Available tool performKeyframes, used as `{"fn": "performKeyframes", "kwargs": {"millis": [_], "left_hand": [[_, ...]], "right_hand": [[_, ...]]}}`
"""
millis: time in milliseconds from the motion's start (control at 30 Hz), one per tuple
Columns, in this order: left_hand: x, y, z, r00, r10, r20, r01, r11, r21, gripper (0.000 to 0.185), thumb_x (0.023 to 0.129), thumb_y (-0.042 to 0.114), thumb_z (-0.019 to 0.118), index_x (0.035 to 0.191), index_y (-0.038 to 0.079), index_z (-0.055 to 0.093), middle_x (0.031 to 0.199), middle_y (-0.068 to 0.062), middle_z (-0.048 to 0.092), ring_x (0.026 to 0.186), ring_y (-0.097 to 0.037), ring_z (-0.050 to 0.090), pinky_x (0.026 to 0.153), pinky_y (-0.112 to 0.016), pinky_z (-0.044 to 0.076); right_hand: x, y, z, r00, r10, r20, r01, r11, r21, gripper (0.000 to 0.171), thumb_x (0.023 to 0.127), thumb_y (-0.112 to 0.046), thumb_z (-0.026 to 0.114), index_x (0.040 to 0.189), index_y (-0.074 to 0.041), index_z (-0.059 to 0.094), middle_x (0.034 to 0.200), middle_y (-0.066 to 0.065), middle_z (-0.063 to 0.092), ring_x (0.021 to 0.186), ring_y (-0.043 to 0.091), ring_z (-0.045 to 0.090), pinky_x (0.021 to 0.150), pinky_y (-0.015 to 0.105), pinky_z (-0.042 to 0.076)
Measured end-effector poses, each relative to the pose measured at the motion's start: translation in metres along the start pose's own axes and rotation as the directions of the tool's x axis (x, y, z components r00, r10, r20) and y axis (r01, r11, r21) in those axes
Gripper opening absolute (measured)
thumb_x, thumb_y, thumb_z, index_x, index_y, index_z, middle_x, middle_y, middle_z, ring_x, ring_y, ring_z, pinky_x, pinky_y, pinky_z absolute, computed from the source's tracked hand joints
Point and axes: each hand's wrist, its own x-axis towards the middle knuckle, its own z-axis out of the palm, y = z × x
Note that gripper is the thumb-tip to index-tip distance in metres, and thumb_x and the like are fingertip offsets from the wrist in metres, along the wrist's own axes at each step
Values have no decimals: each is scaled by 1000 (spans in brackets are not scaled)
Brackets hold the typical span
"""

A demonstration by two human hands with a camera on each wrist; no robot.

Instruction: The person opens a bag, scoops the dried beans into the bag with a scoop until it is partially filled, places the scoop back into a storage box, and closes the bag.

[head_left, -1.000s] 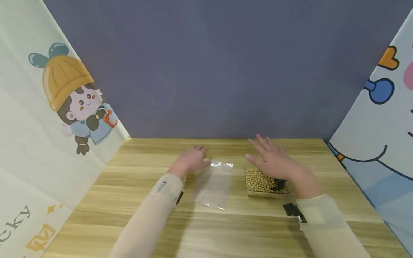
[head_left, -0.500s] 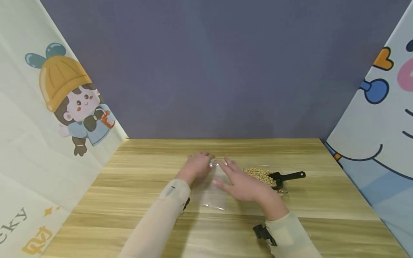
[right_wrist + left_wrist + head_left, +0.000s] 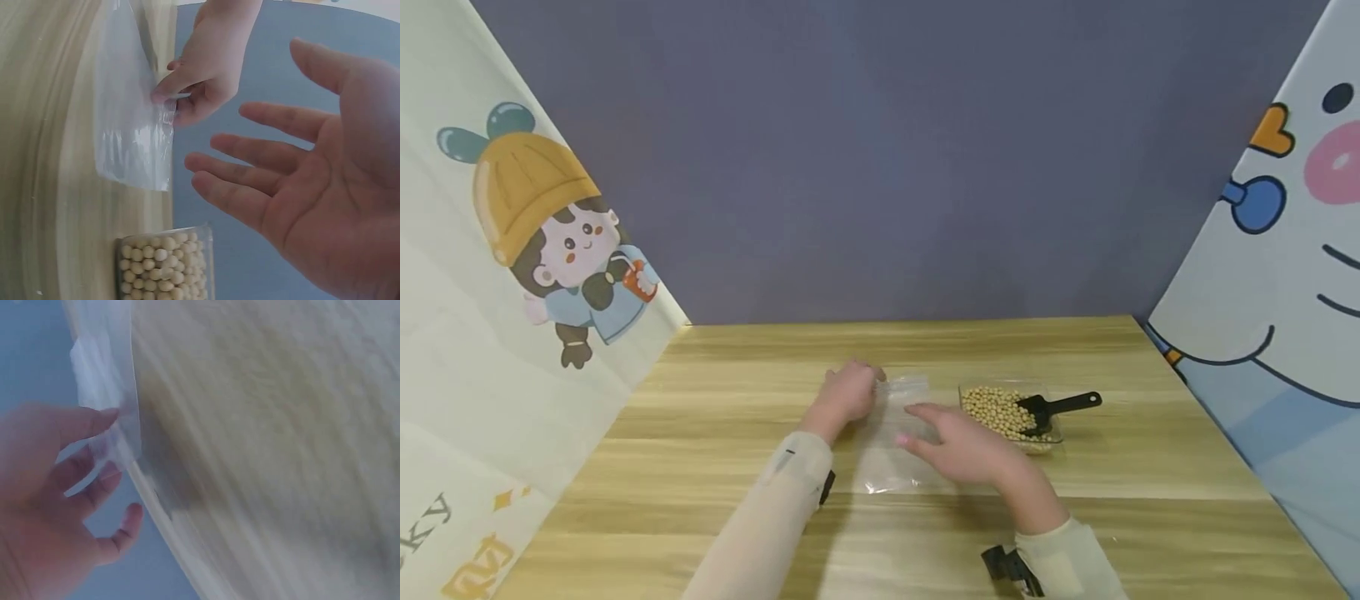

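A clear zip-seal plastic bag [image 3: 887, 460] lies on the wooden table, its zip end toward the back. My left hand [image 3: 844, 398] pinches it at the left corner of that end; in the left wrist view thumb and fingers of the left hand [image 3: 59, 481] close on the film of the bag [image 3: 100, 372]. My right hand [image 3: 966, 448] is above the bag's right side with fingers extended. The right wrist view shows the right hand [image 3: 331, 169] holding nothing, apart from the bag [image 3: 128, 125].
Right of the bag stands a clear rectangular container [image 3: 1062, 435] of soybeans [image 3: 992, 408]. A black scoop [image 3: 1071, 404] rests in the beans, its handle pointing right over the rim. A grey panel [image 3: 880, 167] rises behind the table [image 3: 722, 467], with printed panels at both sides.
My right hand has moved left from above the bean container to the bag, uncovering the scoop. My left hand now pinches the bag's corner. The view has shifted slightly.
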Motion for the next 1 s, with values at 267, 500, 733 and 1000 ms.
{"fn": "performKeyframes", "kwargs": {"millis": [267, 500, 733, 1000], "left_hand": [[-15, -3, -12, 999, 24, 22, -21, 994, -109, 31, 95, 2, 63, 125, 6, 74, 125, -13, 76, 117, -32, 71, 107, -50, 59], [-34, 6, -29, 1000, 2, -14, -7, 945, -327, 45, 92, -4, 61, 136, 3, 67, 105, -13, 74, 81, -21, 65, 79, -38, 62], [-52, 19, -40, 999, -3, -50, -16, 926, -378, 40, 96, 1, 63, 136, 6, 67, 105, -9, 74, 82, -17, 66, 75, -32, 62], [-83, 39, -49, 988, -39, -151, -25, 918, -396, 34, 101, 2, 56, 133, 0, 67, 82, -3, 68, 64, -12, 55, 59, -26, 51]], "right_hand": [[2, 4, 8, 994, 82, -67, -75, 993, 96, 57, 106, -44, 61, 150, -7, 59, 153, 15, 62, 134, 41, 65, 115, 59, 53], [1, 3, 5, 988, 101, -118, -95, 994, 57, 59, 107, -44, 61, 149, -3, 59, 146, 20, 66, 131, 40, 67, 111, 59, 56], [-1, 0, -1, 988, 100, -118, -89, 992, 89, 63, 107, -44, 59, 155, -3, 52, 153, 18, 61, 135, 39, 64, 114, 58, 54], [-1, -8, -2, 987, 111, -118, -94, 985, 142, 58, 108, -42, 59, 154, -6, 54, 153, 13, 62, 136, 35, 65, 115, 55, 54]]}}
